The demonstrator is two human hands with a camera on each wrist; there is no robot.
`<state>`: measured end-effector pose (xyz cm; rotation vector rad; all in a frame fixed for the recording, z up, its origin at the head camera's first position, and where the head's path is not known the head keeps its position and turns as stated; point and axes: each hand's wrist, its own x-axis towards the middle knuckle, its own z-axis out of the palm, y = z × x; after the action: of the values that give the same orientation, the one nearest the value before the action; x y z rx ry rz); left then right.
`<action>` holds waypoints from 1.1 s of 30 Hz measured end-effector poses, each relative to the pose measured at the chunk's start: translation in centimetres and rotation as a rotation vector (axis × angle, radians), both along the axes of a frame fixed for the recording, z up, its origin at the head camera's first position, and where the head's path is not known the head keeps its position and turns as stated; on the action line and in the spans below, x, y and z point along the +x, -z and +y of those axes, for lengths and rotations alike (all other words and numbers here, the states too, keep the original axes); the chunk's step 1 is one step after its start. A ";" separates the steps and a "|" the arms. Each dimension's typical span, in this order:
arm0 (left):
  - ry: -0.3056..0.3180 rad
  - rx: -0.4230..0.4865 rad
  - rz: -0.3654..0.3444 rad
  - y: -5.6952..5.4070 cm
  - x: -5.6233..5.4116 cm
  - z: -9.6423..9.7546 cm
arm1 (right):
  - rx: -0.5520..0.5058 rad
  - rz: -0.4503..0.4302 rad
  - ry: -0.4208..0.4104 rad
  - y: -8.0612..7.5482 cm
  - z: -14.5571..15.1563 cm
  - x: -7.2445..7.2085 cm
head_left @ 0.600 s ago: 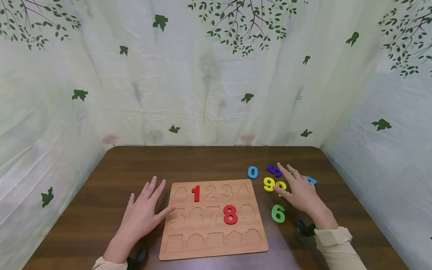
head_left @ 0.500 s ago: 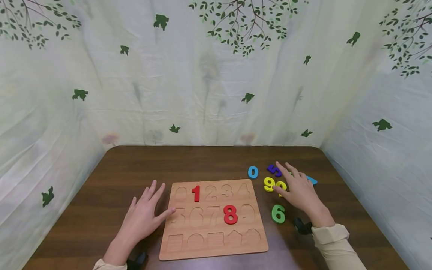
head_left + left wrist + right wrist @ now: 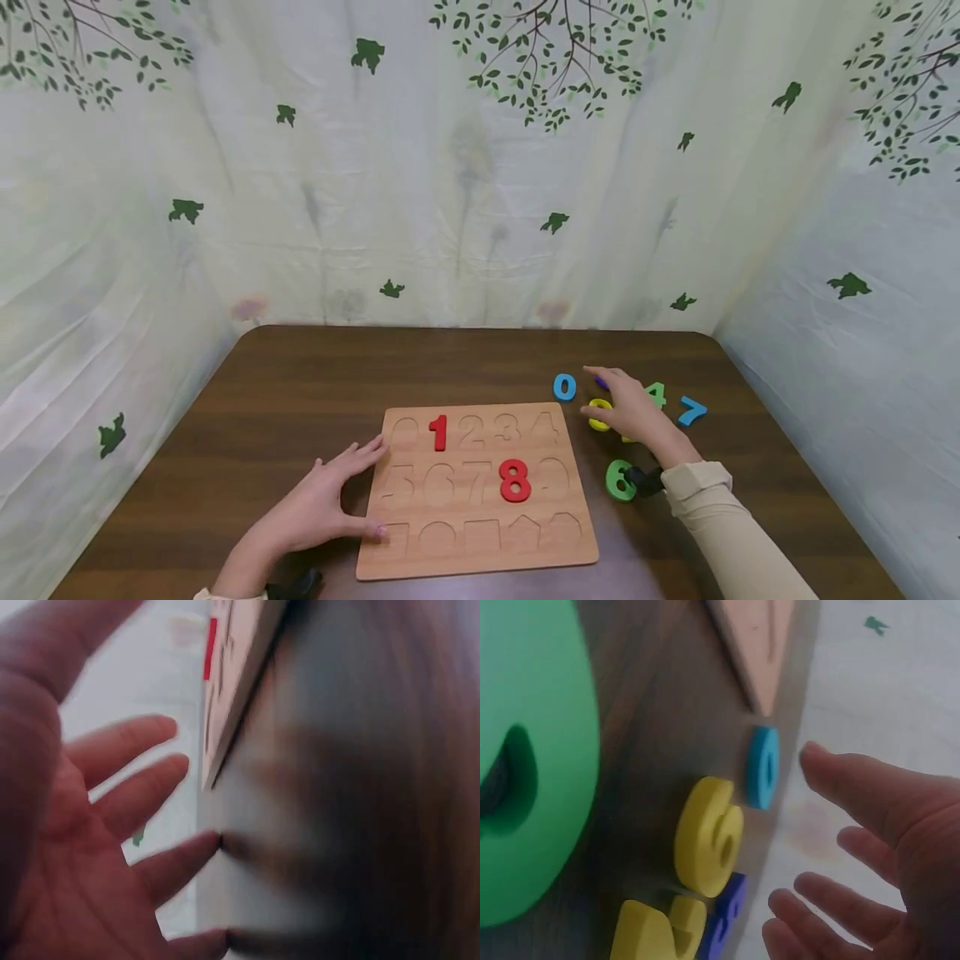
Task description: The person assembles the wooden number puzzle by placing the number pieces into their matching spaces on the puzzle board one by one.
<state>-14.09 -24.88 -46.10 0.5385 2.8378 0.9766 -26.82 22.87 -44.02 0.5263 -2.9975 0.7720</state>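
Note:
My left hand [image 3: 318, 504] is at the left edge of the wooden number board [image 3: 555, 554], fingertips by its rim and thumb over its lower left corner. In the left wrist view the fingers are spread and hold nothing. A red number 1 [image 3: 441, 435] and a red number 8 [image 3: 514, 480] lie on the board. My right hand [image 3: 637, 417] hovers over the loose numbers, thumb and fingers apart, holding nothing. Below it are a yellow 9 [image 3: 694, 840], a purple 5 [image 3: 712, 937] and another yellow number [image 3: 637, 934], mostly hidden in the head view. A blue 0 [image 3: 557, 388] lies left of its fingertips.
Right of the board lies a green 6 [image 3: 614, 483], partly covered by the black wrist strap [image 3: 647, 481]. A green 4 [image 3: 657, 393] and a blue 7 [image 3: 693, 409] lie right of my right hand. A leaf-patterned curtain [image 3: 480, 258] hangs behind the brown table [image 3: 337, 367].
My right hand has moved left over the yellow 9 and purple 5, uncovering the green 4 and blue 7. My left hand has turned and shifted against the board's left edge.

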 end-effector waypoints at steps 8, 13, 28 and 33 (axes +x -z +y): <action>0.025 0.085 -0.070 0.5 0.0 -0.4 | 0.084 -0.079 0.012 0.8 -0.8 -2.1; 0.059 0.139 -0.110 0.8 -0.1 -0.7 | 0.074 -0.120 0.000 0.9 -0.9 -2.8; 0.081 0.160 -0.141 1.5 -0.1 -1.2 | -0.021 -0.231 -0.005 1.2 -1.9 -5.4; 0.081 0.164 -0.147 1.5 0.0 -1.3 | -0.054 -0.264 0.021 1.2 -2.1 -5.7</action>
<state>-14.13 -26.19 -47.61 0.5657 2.6018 1.1879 -32.54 20.76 -45.19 0.4206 -3.2013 0.9918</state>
